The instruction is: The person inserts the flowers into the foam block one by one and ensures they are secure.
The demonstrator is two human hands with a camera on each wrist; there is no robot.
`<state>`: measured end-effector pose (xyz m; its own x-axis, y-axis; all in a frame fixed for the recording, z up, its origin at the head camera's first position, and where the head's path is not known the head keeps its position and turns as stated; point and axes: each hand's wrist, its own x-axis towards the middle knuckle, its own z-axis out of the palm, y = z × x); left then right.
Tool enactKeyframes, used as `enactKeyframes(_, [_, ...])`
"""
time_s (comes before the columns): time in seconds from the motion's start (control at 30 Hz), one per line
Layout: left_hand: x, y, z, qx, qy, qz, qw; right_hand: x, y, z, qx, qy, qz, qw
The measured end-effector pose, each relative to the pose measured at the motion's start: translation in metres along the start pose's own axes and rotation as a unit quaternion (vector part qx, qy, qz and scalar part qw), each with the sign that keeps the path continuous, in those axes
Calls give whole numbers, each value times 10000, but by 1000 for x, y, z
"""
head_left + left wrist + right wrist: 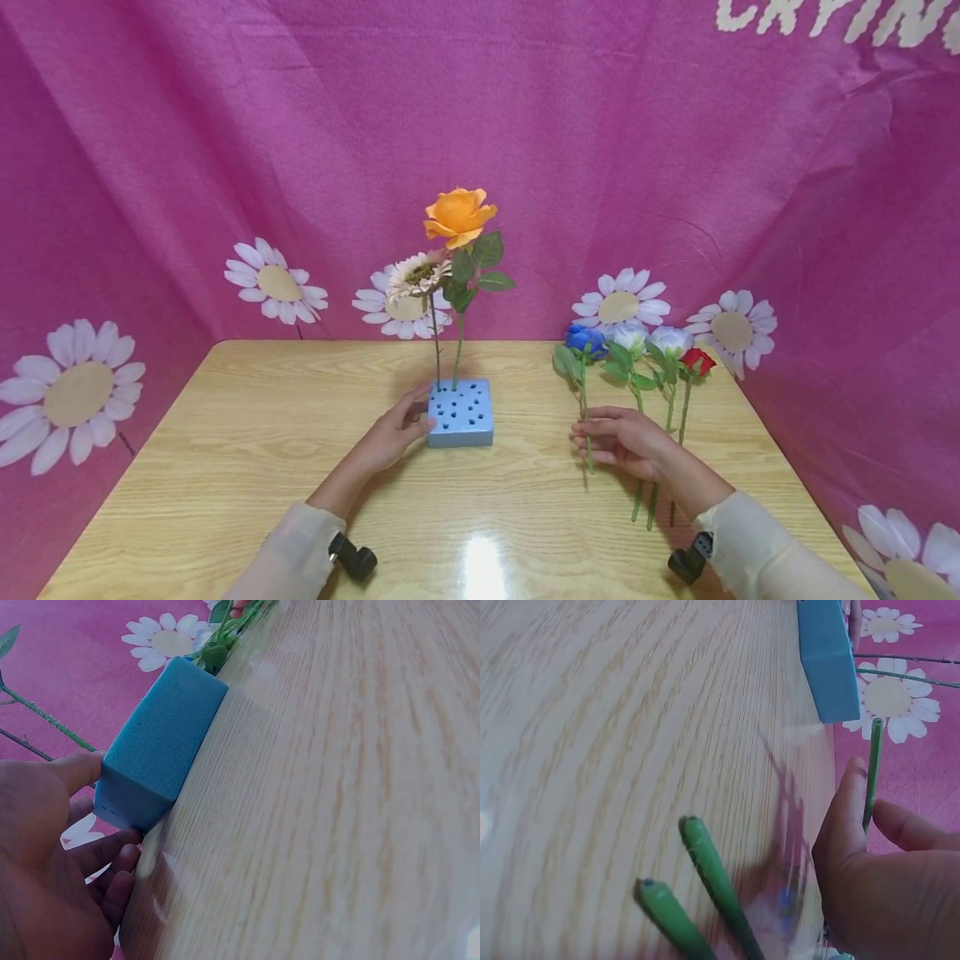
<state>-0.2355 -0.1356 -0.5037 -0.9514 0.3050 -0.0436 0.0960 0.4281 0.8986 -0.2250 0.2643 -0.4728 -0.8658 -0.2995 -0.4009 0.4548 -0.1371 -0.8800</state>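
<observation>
My left hand [392, 435] rests against the left side of a light blue foam block [461, 414] with small holes in its top. In the left wrist view, the thumb lies at the block's upper edge and the other fingers are loosely bent beside it. Two artificial flowers stand in the block's back left holes: an orange rose [459, 217] and a cream daisy-like flower [420, 277]. My right hand [622, 442] pinches the stem of a blue rose [585, 340] between thumb and fingers. In the right wrist view, the stem's cut end [877, 724] sticks out past the fingertips.
Right of the blue rose lie two whitish roses, one left [628, 336] and one right [670, 340], and a red rose [698, 362]. Their stems pass below my right hand and forearm. A pink daisy-print cloth [540, 167] hangs around the wooden table [225, 433].
</observation>
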Motion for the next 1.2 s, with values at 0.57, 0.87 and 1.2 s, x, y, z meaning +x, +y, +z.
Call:
enactKeyframes(0.57, [0,-2,0,-44,-39,21,10000,0,5,6,85,-51,2,10000])
enactKeyframes(0.87, [1,-2,0,-53,-32,43,10000,0,8,11,87,-116,-120,9998])
enactKeyframes(1.2, [1,-2,0,-52,-23,40,10000,5,7,25,-182,-34,-197,9996])
